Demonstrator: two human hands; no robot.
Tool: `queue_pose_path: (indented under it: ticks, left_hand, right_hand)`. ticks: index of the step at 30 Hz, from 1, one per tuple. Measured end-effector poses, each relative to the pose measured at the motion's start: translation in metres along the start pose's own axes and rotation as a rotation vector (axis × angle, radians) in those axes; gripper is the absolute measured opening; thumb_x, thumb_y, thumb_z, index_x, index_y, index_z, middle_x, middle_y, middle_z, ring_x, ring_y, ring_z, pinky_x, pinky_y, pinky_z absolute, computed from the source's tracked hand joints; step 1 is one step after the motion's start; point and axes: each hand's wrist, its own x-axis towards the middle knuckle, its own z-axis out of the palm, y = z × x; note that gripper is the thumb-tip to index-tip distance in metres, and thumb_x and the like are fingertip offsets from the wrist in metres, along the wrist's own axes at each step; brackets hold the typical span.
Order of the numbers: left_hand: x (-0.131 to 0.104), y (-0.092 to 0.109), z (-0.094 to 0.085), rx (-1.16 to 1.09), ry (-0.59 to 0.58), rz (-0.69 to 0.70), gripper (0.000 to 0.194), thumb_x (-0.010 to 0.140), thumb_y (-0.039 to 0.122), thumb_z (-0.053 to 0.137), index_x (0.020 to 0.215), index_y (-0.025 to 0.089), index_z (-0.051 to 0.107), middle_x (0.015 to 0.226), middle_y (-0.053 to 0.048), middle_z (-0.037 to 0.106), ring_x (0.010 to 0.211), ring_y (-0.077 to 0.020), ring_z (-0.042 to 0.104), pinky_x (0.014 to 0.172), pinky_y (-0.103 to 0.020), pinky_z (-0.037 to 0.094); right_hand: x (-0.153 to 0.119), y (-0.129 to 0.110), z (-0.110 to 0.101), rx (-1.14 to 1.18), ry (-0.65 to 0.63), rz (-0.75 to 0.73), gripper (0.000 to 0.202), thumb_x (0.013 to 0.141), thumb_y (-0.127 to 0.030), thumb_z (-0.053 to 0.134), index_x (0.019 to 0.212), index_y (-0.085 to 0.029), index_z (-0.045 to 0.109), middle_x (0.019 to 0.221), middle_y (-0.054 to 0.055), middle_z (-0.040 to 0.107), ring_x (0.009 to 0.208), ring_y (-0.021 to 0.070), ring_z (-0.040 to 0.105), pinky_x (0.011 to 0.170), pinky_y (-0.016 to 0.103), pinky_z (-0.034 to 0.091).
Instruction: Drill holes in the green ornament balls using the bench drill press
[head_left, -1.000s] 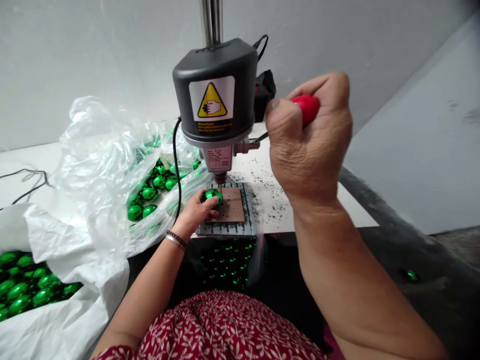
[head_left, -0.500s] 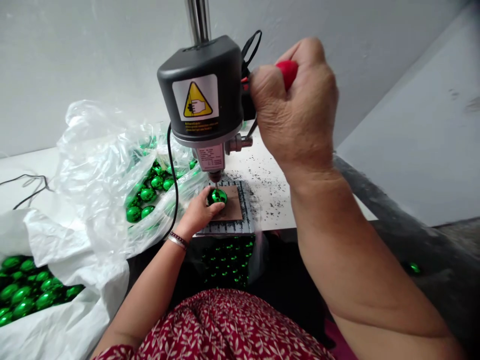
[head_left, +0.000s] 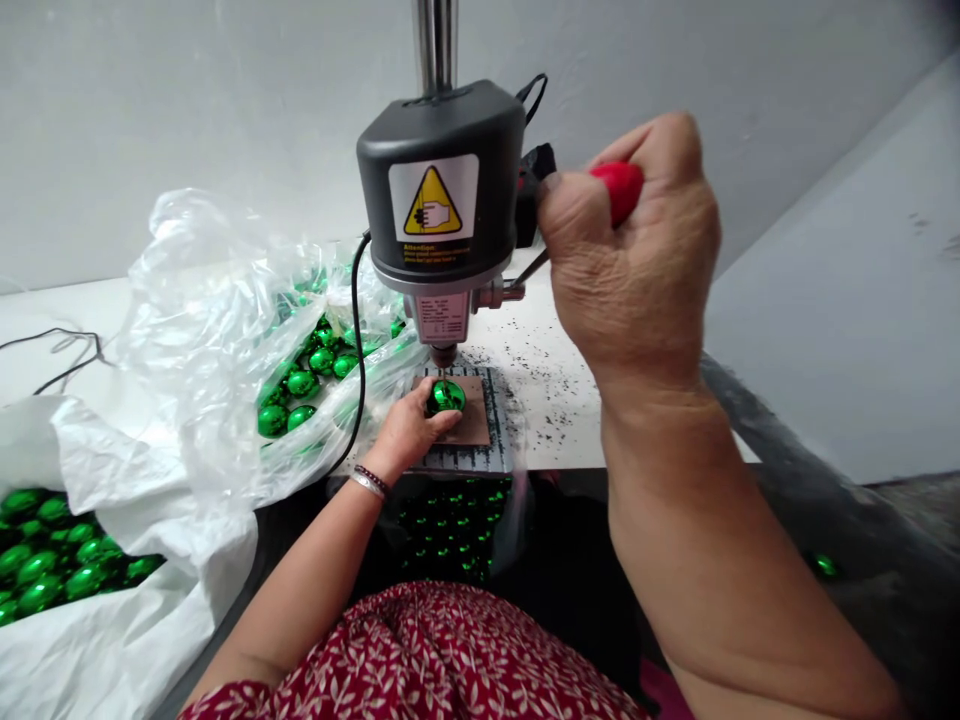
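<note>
A shiny green bauble (head_left: pixel 448 397) rests on a brown board (head_left: pixel 474 425) under the drill press (head_left: pixel 442 190). Thumb and fingers of my left hand (head_left: pixel 411 428) grip it from the left side. The thin drill bit (head_left: pixel 444 374) points down at the top of the bauble; I cannot tell whether it touches. My right hand (head_left: pixel 637 240) is wrapped round the red knob (head_left: pixel 621 188) of the press lever, raised to the right of the black motor housing. A ridged grey base plate (head_left: pixel 499 450) lies beneath the board.
Left of the press, a clear plastic bag (head_left: pixel 195 330) holds several green baubles (head_left: pixel 303 384). A white sack (head_left: pixel 150 480) with more baubles (head_left: pixel 45 560) stands at lower left. Dark shavings (head_left: pixel 547 400) litter the white table. A black cable (head_left: pixel 358 350) hangs beside the press.
The view has shifted, so the press and both hands appear further right and slightly lower. Both hands keep their grips on the bauble and the red knob.
</note>
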Motion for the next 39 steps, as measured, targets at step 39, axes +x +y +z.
queue_pose_path:
  ticks: [39]
  left_hand:
    - [-0.002, -0.006, 0.009, -0.069, 0.019, 0.033, 0.046, 0.086, 0.027, 0.074, 0.131, 0.019, 0.066, 0.103, -0.006, 0.077, 0.093, -0.0249, 0.071, 0.087, -0.034, 0.054]
  right_hand:
    - [-0.077, 0.048, 0.006, -0.121, 0.307, -0.332, 0.012, 0.091, -0.031, 0.057, 0.086, -0.021, 0.052, 0.07, -0.003, 0.052, 0.059, 0.0056, 0.046, 0.057, 0.022, 0.04]
